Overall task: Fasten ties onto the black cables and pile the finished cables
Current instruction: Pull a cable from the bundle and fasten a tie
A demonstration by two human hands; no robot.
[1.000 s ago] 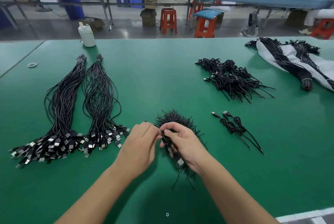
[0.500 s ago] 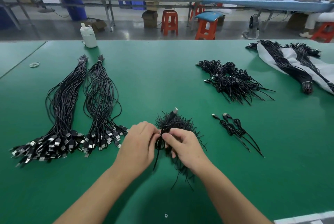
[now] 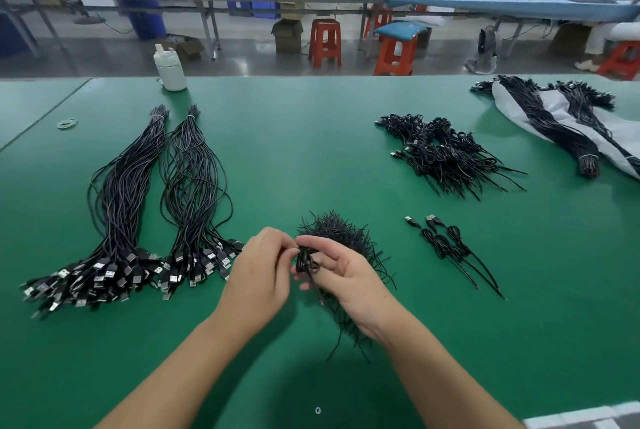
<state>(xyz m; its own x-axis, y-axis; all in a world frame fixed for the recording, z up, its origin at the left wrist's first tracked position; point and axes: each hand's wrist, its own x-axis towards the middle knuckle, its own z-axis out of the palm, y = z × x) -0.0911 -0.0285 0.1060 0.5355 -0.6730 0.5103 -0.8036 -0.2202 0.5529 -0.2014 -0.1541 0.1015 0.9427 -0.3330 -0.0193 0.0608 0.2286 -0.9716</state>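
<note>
Both hands meet over the green table (image 3: 311, 158) and hold one coiled black cable (image 3: 305, 260). My left hand (image 3: 258, 272) pinches its top end. My right hand (image 3: 341, 276) holds the coil between thumb and fingers, with the other fingers spread. Just behind the hands lies a heap of short black ties (image 3: 337, 233). Two long bundles of untied USB cables (image 3: 138, 207) lie at the left. Two tied cables (image 3: 450, 248) lie to the right of my hands, and a larger pile of tied cables (image 3: 446, 155) sits farther back.
A white bottle (image 3: 170, 69) stands at the far edge, a rubber band (image 3: 67, 123) lies at the far left. More cable bundles rest on a white bag (image 3: 568, 123) at the far right. Red stools and workbenches stand beyond the table.
The USB plug that stuck up above the hands half a second ago is no longer visible. The cable is now a tight coil between both hands, and my right fingers have spread.
</note>
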